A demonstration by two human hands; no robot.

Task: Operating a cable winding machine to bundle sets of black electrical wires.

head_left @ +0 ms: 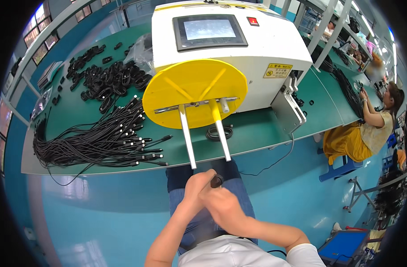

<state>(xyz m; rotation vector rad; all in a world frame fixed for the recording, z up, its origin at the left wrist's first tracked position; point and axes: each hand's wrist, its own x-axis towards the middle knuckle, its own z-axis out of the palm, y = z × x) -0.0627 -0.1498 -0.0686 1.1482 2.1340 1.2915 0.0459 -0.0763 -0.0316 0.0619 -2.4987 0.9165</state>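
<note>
My left hand (197,185) and my right hand (224,207) are closed together in front of my lap, just off the table's edge. Between them shows the end of a black cable coil (217,180); the rest of it is hidden by my fingers. Beyond my hands stands a white winding machine (274,46) with a yellow disc (167,95). Two prongs, one silver (188,138) and one partly yellow (221,133), stick out from the disc toward me with no cable around them. Under them a coiled black cable (212,134) lies on the table.
Left on the green table (176,151) lies a fanned bundle of straight black cables (87,144), some ends hanging over the edge. Behind it is a pile of coiled cables (110,82). A thin cord (274,165) hangs at the right. A co-worker (375,127) sits farther right on a blue stool (341,169).
</note>
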